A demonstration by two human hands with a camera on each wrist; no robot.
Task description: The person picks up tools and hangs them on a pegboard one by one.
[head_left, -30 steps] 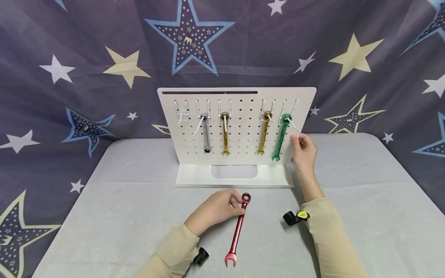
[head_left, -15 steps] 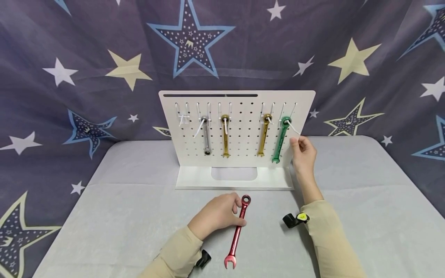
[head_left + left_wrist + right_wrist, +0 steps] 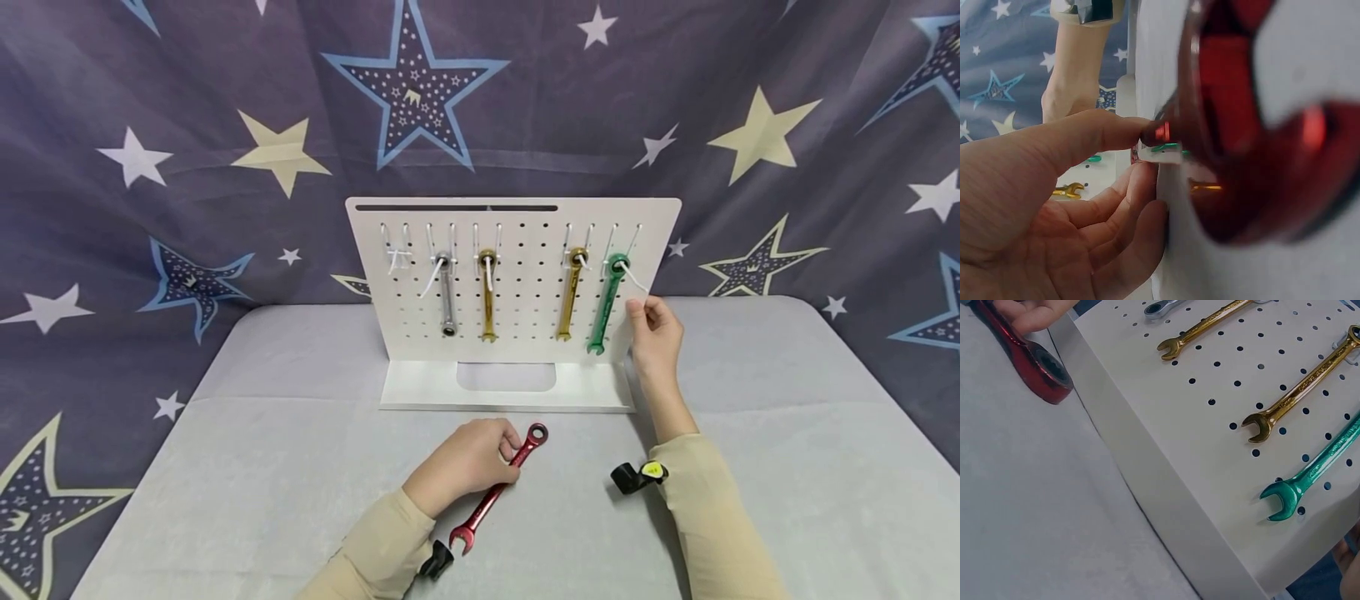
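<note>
Near the front of the pegboard, my left hand (image 3: 467, 461) pinches a red ratchet combination wrench (image 3: 489, 502) by the shaft below its ring end. The ring points away to the right, and the open end tilts toward my left wrist. That open end (image 3: 1229, 125) looms large and blurred in the left wrist view. My right hand (image 3: 657, 343) grips the right edge of the white pegboard (image 3: 528, 321), thumb on the front face and fingers curled behind. Just left of it a green wrench (image 3: 604, 310) hangs from a hook.
Two gold wrenches, one left gold wrench (image 3: 488, 304) and one right gold wrench (image 3: 569, 304), hang beside a silver wrench (image 3: 447, 302). A white hook (image 3: 396, 257) at far left bears no wrench. The board's base (image 3: 420, 392) stands on a grey cloth-covered table (image 3: 285, 467).
The red wrench has turned in my left hand: its open end swung left toward the wrist and its ring end shifted slightly right. My right hand keeps its hold on the board's edge.
</note>
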